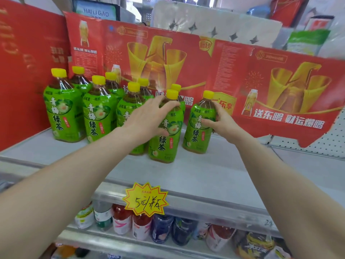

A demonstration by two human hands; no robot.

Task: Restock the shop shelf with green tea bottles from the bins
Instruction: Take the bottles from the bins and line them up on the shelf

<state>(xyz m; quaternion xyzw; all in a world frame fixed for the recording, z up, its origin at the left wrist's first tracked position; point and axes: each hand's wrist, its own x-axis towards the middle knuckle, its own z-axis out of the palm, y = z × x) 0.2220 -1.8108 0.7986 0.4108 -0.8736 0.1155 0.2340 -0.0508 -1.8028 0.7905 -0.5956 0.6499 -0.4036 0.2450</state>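
Observation:
Several green tea bottles with yellow caps and green labels stand in two rows on the white shelf (196,171). My left hand (149,116) grips the upper part of the front bottle (165,144), fingers curled round its shoulder. My right hand (222,122) holds the rightmost bottle (197,131) from its right side, thumb across the label. Both bottles stand upright on the shelf. The leftmost front bottle (62,111) stands near the red side panel.
A red cardboard advert (270,86) lines the back of the shelf. A yellow price tag (145,200) hangs on the shelf's front edge. Assorted drink bottles (141,225) fill the lower shelf. Bare shelf surface lies to the right and in front.

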